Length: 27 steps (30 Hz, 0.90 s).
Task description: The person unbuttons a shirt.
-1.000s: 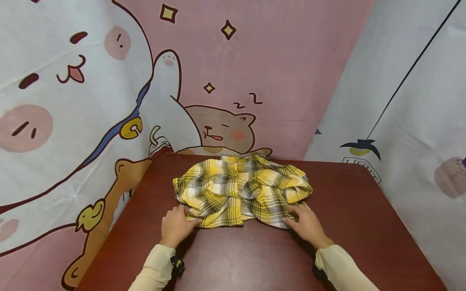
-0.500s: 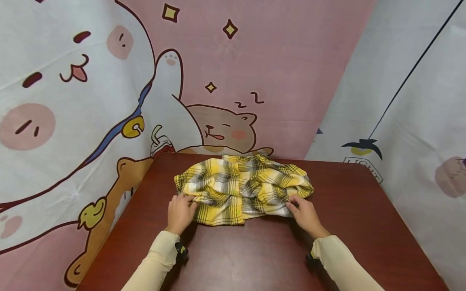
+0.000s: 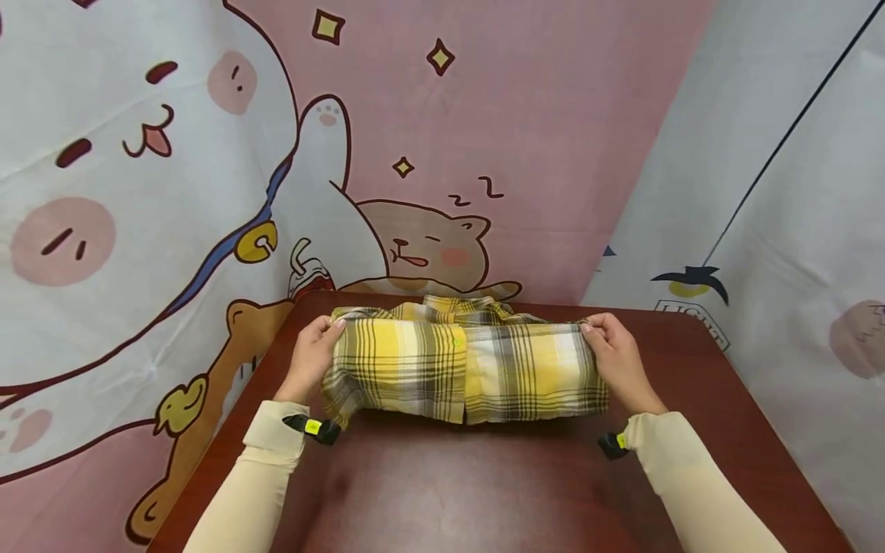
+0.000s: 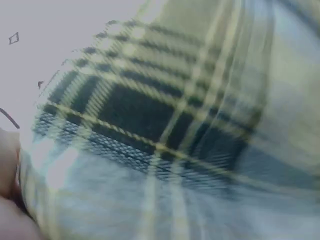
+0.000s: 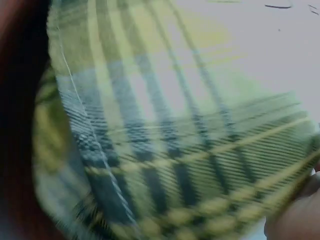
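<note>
A yellow, white and grey plaid shirt (image 3: pixel 415 369) is held partly raised off the table, its near part hanging as a flat band. At the band's upper left corner my left hand (image 3: pixel 311 353) pinches the cloth between thumb and fingers. My right hand (image 3: pixel 618 355) pinches the upper right corner the same way. Behind the band, the rest of the shirt lies bunched at the table's far edge. Blurred plaid cloth (image 4: pixel 165 125) fills most of the left wrist view. In the right wrist view, a thumb (image 5: pixel 295 217) presses the cloth's edge at lower right.
A dark red-brown table (image 3: pixel 456 491) lies under the shirt and reaches toward me. Cartoon-printed cloth walls (image 3: pixel 553 115) stand close behind it and along its left and right sides.
Both hands have gripped the shirt's near part, lifted it and moved apart. The cloth between them went from crumpled on the table to a raised, stretched band.
</note>
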{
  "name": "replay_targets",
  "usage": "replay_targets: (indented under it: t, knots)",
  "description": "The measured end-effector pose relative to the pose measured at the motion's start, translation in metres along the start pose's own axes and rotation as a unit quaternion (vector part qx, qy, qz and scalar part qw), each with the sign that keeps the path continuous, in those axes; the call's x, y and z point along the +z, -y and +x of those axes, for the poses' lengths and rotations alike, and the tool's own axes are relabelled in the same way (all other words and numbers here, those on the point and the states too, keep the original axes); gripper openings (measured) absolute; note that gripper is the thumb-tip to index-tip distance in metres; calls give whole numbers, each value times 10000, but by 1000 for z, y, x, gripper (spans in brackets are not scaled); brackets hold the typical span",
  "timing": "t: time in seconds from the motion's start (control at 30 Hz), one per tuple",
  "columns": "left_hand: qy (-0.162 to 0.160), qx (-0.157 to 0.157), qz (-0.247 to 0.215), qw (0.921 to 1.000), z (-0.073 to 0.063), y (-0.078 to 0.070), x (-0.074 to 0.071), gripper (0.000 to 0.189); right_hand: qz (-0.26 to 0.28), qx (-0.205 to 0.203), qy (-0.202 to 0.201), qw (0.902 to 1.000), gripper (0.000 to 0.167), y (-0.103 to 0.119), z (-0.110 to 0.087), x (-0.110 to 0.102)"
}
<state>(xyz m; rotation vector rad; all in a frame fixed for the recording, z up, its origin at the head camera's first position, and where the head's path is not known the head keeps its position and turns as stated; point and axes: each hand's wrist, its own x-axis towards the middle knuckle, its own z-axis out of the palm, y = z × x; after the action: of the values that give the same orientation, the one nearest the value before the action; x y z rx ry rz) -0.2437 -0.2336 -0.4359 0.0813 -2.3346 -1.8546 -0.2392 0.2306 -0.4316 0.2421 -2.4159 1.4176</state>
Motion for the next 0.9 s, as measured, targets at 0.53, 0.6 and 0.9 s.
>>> replay_targets:
  t: [0.53,0.6,0.9]
  knots:
    - [2674,-1351,1238,9460,-40,95,-1,66,-768,2042,2940,9306,68,-95,-53,21]
    - [2879,-1047,1053,9461,-39,94,5,64,-916,1767,3096,9298,74,-92,-54,25]
    - [2423,-442,783,9660,-3,98,44,66,-1114,1780,2899,9338,106,-94,-31,56]
